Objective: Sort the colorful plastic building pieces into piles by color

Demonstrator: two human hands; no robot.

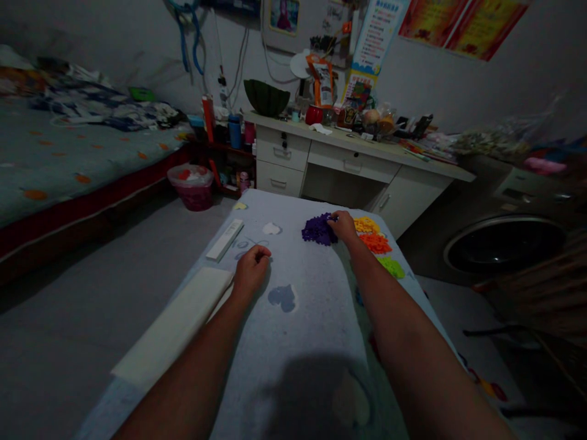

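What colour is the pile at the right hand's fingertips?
The pile is deep purple, seen best in the head view, the only one.

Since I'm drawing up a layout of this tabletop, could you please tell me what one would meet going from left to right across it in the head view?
Slim white rectangular box → left hand → pile of small purple pieces → right hand → pile of small orange pieces.

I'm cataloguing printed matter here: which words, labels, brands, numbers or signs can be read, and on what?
No text can be read with certainty.
Blue-and-white wall poster: lines too small and blurred.
Red-and-yellow wall sheets: too blurred.
Orange pouch: print too small.
Slim white box: markings unreadable.
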